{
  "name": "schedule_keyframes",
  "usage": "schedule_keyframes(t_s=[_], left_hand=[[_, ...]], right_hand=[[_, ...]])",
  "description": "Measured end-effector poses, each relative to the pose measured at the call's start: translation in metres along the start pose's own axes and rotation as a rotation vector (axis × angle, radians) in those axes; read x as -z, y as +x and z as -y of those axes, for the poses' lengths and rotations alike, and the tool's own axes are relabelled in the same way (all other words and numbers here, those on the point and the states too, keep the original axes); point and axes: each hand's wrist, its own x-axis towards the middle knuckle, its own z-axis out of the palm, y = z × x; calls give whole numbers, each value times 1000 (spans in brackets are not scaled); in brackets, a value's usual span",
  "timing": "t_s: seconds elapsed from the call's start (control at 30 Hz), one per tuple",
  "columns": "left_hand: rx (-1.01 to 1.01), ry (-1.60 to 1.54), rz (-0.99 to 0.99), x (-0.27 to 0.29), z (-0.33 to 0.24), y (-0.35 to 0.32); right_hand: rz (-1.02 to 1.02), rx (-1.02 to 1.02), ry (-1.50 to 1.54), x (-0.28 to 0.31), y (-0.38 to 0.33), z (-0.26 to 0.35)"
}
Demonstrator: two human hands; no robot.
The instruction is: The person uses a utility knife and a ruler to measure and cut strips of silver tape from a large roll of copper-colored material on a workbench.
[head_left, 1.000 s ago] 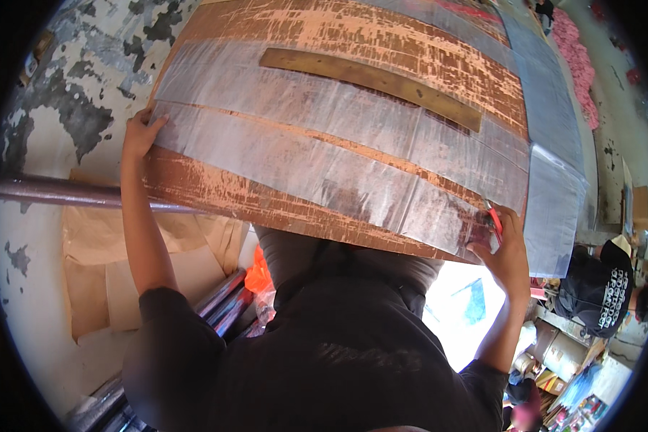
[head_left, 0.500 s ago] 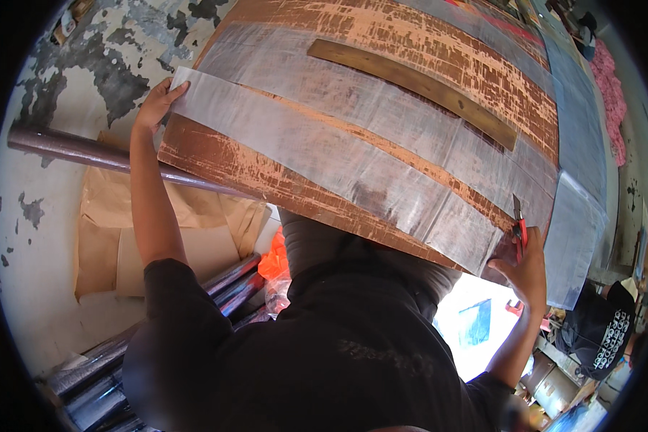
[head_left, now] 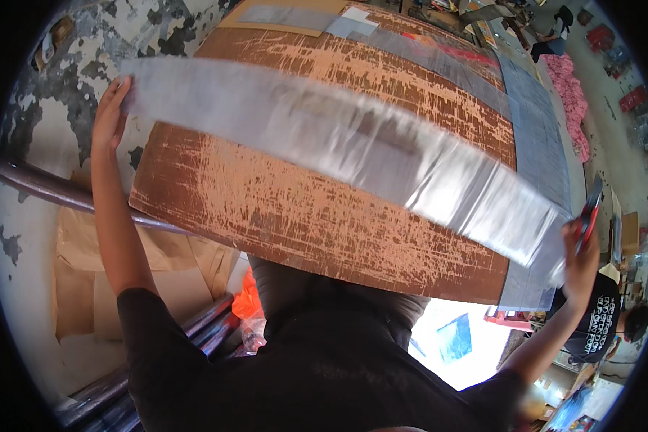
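A long translucent plastic strip is stretched between my two hands, lifted above a worn brown tabletop. My left hand pinches its left end, past the table's left edge. At the right, my right hand is closed on a red utility knife with its blade pointing up, and also grips the strip's right end. The strip sags and creases toward the right and is blurred by motion. A dim brown shape shows through its middle; I cannot tell its outline.
Clear blue-grey sheeting hangs over the table's right edge. Brown paper and long rolls lie at the left. A pink heap is on the floor. One person sits at the right, another farther back.
Both hands have moved outward and raised the strip off the tabletop, shifting it away from the near edge. The flat brown bar and second sheet no longer show plainly on the table.
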Motion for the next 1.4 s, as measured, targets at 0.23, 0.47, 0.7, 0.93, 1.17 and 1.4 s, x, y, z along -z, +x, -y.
schedule_keyframes(t_s=[0.23,0.47,0.7,0.93,1.17,1.4], left_hand=[[-131,182,-34,-138,-35,167],[-305,623,-248,-220,9,230],[-499,950,324,-283,56,-7],[-207,1122,319,-284,63,-150],[-149,1121,252,-274,63,-175],[-141,1050,270,-236,56,-211]], right_hand=[[6,134,-214,0,259,-63],[-49,138,-541,-132,320,-68],[243,309,-126,-203,122,20],[396,281,56,-233,92,42],[351,156,68,-240,70,50],[323,288,-20,-240,7,60]])
